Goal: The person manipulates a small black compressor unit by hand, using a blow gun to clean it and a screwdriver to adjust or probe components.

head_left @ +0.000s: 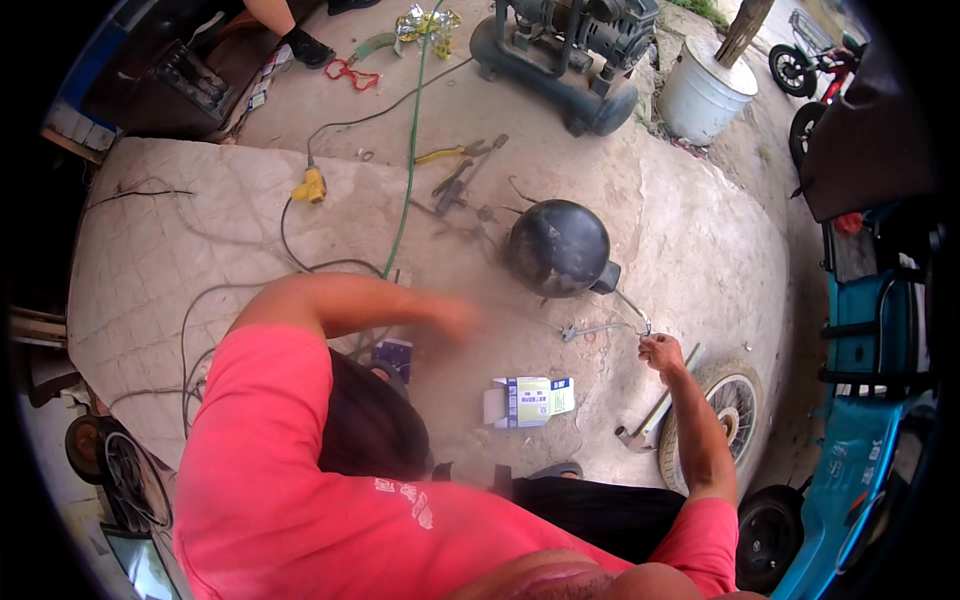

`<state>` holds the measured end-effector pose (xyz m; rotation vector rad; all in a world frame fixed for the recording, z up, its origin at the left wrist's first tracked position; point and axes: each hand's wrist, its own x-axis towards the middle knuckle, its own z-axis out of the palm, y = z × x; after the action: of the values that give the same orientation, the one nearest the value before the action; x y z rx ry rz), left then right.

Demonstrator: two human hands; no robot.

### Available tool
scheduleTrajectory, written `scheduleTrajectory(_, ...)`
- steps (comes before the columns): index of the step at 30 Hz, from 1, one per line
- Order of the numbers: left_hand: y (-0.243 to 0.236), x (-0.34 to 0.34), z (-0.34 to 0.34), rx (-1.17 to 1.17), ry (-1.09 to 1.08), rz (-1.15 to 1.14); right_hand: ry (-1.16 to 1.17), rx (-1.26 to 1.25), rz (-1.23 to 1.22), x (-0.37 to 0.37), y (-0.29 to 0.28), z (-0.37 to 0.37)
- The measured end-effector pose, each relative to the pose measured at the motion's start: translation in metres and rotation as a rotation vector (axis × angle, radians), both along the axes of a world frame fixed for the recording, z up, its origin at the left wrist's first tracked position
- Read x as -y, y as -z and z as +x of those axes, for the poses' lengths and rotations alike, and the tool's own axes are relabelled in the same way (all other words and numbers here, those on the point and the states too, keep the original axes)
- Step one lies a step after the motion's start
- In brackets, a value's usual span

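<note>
On the concrete floor in front of me lies a black, ball-shaped object with a short neck at its lower right. A thin wire runs from that neck to my right hand, whose fingers are pinched round its end. Beside it, a grey lead stretches left to a small metal-looking end piece. My left hand is smeared by motion over the floor, left of the ball; its fingers cannot be made out. An opened blue-and-white cardboard box lies below, between my feet.
Yellow-handled pliers and other tools lie beyond the ball. A green hose and a cable with a yellow connector cross the floor. An air compressor and white bucket stand behind; a spoked wheel and hammer lie right.
</note>
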<state>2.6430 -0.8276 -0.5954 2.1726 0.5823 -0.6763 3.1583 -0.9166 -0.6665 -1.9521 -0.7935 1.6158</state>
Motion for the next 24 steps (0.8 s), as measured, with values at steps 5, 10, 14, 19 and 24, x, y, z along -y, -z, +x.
scheduleTrajectory(5,0.007,0.002,-0.004,-0.047,0.132,0.041,-0.052,0.004,-0.064,0.000,-0.022,-0.015)
scheduleTrajectory(10,-0.052,-0.036,0.006,-0.129,0.176,-0.094,-0.045,-0.069,-0.070,0.000,-0.014,-0.003)
scheduleTrajectory(14,-0.125,-0.090,0.011,-0.237,-0.073,-0.031,-0.018,-0.041,-0.062,0.001,-0.024,-0.010)
scheduleTrajectory(19,-0.203,-0.151,0.016,0.263,-0.735,0.115,-0.066,0.085,-0.006,0.001,-0.025,-0.014)
scheduleTrajectory(24,-0.243,-0.163,0.044,0.589,-0.946,0.435,-0.098,0.092,-0.040,-0.001,-0.023,-0.011)
